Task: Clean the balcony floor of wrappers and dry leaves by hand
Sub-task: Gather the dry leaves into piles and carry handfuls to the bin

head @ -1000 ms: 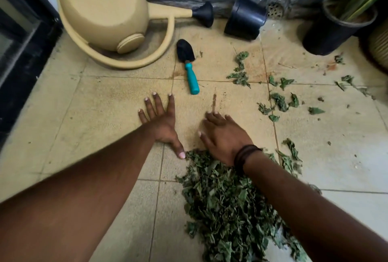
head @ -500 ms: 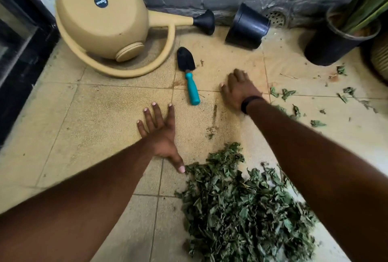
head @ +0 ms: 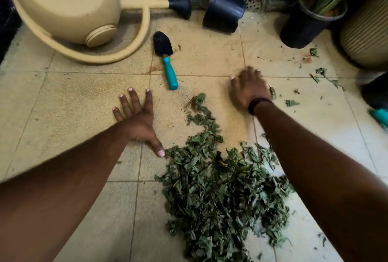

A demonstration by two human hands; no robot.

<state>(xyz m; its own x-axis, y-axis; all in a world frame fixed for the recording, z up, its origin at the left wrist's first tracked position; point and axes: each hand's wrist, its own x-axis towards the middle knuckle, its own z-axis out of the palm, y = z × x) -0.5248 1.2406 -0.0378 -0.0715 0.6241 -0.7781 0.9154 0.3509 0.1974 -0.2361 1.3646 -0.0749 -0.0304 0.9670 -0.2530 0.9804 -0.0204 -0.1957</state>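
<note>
Head view: our flat, spread right hand (head: 249,88) has swept more dry green leaves (head: 222,190) pileward; left hand (head: 137,119) stays splayed, bracing; strays remain.

Watering can (head: 65,3) bears a round dark label — lettering unreadable.

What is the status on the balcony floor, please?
Left hand flat beside heaped dry green leaves. Right hand open, blurred, sweeping. Teal-handled black trowel clear of both.
</note>
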